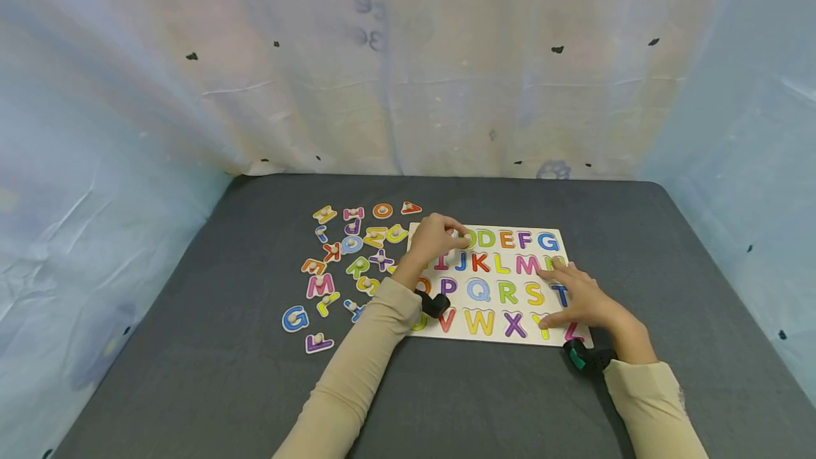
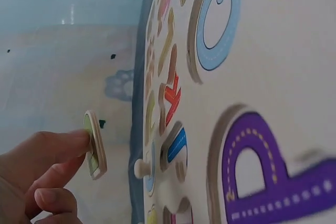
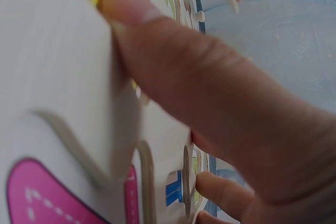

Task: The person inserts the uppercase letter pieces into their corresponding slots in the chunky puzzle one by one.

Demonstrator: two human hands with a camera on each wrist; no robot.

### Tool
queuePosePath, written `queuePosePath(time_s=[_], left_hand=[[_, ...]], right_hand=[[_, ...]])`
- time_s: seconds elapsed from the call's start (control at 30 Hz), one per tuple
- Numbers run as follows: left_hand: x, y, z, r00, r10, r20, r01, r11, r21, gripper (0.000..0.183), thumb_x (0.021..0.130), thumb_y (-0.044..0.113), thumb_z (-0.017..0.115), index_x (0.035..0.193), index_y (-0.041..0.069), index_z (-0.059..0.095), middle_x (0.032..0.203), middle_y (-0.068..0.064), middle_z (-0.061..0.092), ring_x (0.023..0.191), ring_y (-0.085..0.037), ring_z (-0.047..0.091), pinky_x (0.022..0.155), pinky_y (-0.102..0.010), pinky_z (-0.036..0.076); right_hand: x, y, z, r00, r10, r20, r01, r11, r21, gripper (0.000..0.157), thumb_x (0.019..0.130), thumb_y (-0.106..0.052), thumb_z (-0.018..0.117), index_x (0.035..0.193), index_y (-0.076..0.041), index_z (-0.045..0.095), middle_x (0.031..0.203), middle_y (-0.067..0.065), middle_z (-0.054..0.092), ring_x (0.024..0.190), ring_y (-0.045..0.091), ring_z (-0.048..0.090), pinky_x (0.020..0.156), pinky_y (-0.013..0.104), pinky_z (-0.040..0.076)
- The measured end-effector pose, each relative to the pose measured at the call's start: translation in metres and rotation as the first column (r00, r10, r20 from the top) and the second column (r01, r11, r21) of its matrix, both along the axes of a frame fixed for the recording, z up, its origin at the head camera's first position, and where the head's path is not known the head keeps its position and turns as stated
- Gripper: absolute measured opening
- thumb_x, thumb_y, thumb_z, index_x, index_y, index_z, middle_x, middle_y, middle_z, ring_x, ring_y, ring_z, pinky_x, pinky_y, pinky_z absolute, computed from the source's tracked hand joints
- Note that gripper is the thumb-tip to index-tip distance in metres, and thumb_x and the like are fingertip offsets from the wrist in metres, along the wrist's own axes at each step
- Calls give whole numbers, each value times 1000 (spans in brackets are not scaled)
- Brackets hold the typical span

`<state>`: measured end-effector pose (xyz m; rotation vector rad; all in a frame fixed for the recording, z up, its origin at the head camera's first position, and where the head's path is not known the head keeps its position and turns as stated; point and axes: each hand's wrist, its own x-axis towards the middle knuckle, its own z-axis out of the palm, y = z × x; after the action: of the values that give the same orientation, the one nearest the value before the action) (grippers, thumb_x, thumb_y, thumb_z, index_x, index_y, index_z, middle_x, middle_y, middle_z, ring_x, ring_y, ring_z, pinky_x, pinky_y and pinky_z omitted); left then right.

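Observation:
Over the upper left of the white alphabet puzzle board, my left hand pinches a green letter piece between thumb and fingertips. The piece is held apart from the board; which letter it is, I cannot tell. A round knob sticks up from a blue piece in the board nearby. My right hand rests spread on the board's right side, its thumb by the yellow Y and fingers near the blue T. My left hand and wrist cover some letters at the board's left.
Left of the board, several loose knobbed letters lie on the dark table, among them a blue G, a purple L, a pink M and a red A. A pale curtain hangs behind.

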<state>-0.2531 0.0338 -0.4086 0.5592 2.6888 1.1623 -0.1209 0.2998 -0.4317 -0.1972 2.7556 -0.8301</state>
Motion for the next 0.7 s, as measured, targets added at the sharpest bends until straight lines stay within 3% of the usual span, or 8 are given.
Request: queuePosePath(time_s=[0.13,0.37,0.7], left_hand=[[-4,13,2,999,-11,36,12,999,-52,16,84,27,74,97,18,78,67,5,46,59,-10,34,52,-21,23],[-12,35,4,1000,17,15,-14,989,-147,17,84,30,75,97,22,78,101,0,71,78,-11,52,58,-20,33],[-20,56,-9,991,113,67,-102,983,-153,13,81,28,78,91,21,78,105,2,73,85,-14,59,67,-24,38]], right_hand=[[-1,1,0,1000,1,2,-1,1000,1,101,62,-41,88,143,-2,43,155,35,14,140,61,7,105,78,6],[0,2,2,1000,6,6,-6,1000,-4,100,62,-40,88,142,-1,43,155,36,14,140,61,7,104,78,5],[-1,1,0,1000,0,7,1,1000,-12,99,62,-40,88,141,-1,43,155,35,15,140,61,6,105,78,5]])
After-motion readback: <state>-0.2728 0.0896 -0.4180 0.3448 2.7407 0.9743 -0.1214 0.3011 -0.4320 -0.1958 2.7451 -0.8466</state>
